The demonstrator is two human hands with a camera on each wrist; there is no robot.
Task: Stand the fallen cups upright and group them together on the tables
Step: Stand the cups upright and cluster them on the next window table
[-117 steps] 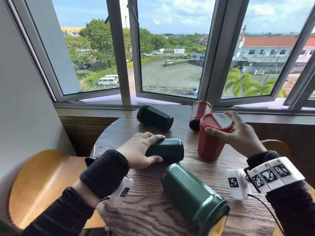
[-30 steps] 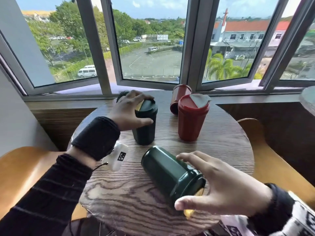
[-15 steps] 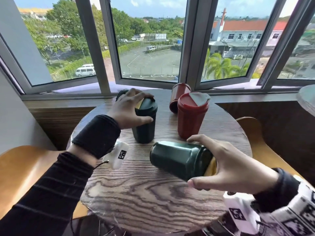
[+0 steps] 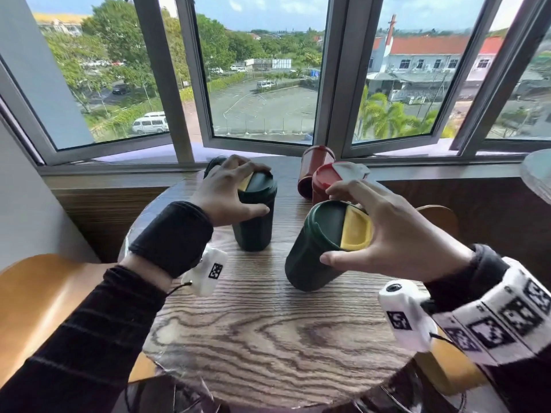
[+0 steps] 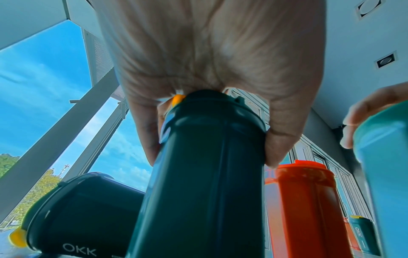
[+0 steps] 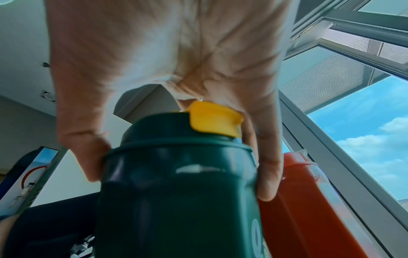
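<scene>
My left hand (image 4: 231,192) grips the lid of a dark green cup (image 4: 255,225) that stands upright on the round wooden table (image 4: 268,338); the same hand (image 5: 209,69) and dark green cup (image 5: 203,183) fill the left wrist view. My right hand (image 4: 384,236) holds a larger green cup with a yellow flap (image 4: 322,245) by its lid, tilted, base near the tabletop; this green cup (image 6: 181,192) is close up in the right wrist view. Behind it a red cup (image 4: 325,181) stands upright. Another red cup (image 4: 313,165) and another dark green cup (image 5: 84,218) lie fallen at the back.
Wooden chairs stand at the left (image 4: 44,308) and right (image 4: 438,216) of the table. A window sill (image 4: 119,171) and open window frames run along the back. A second table's edge (image 4: 536,174) shows at the far right.
My right hand has taken hold of the large green cup, lifted it off its side and swung it almost upright. The left hand has stayed on its upright dark cup.
</scene>
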